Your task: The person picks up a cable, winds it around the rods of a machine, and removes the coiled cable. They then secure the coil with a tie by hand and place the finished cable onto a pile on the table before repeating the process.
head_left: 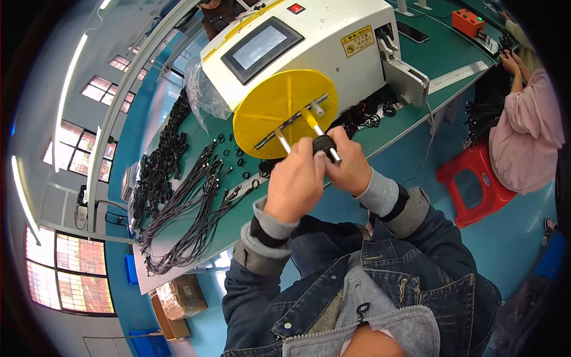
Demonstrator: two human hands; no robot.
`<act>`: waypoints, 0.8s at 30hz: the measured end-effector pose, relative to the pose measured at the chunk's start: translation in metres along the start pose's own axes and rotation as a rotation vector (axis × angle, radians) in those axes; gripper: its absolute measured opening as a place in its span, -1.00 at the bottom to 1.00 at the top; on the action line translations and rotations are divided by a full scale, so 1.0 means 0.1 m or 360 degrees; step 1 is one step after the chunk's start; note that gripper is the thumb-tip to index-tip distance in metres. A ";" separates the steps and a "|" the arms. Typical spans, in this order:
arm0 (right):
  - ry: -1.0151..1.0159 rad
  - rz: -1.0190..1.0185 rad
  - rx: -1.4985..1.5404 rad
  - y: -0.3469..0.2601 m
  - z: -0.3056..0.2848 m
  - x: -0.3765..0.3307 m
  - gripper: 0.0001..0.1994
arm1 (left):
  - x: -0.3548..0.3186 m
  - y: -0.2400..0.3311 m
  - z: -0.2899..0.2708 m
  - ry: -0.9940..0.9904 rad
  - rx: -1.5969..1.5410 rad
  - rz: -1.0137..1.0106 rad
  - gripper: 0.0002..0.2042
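Note:
Both of my hands are closed on a small bundle of black cable (324, 144) in front of the yellow disc (256, 113) of a white winding machine (321, 38). My left hand (294, 183) grips its left side, with the fingers curled over it. On the other side, my right hand (352, 166) pinches the bundle between thumb and fingers. A metal rod (315, 123) sticks out of the disc and its tip shows past the bundle. The second rod (282, 140) runs behind my left hand. How far the cable goes around the rods is hidden.
Grey-black cables (190, 208) and a heap of black coils (163, 157) cover the green table's left part. Small black rings (240, 161) lie near the disc. A person in pink (526, 131) sits on a red stool (476, 184) at right. A cardboard box (178, 300) stands below.

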State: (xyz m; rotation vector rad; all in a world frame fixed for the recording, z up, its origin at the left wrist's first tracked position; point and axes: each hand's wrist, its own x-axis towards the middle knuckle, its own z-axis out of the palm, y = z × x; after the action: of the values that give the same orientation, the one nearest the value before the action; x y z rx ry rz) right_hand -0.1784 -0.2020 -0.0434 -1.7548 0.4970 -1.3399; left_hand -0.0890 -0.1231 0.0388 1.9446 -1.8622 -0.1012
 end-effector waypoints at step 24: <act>-0.0363 -0.0136 -0.0312 0.52 -0.04 -0.83 -0.82 | -0.41 -0.04 0.46 -0.1029 -0.1743 -0.1263 -0.74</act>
State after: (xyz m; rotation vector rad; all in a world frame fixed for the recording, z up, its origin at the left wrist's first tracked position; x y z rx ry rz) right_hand -0.2018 -0.1720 -0.1338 -2.0816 0.4412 -1.1606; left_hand -0.1052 -0.0955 -0.0138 1.6901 -0.7595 -1.7214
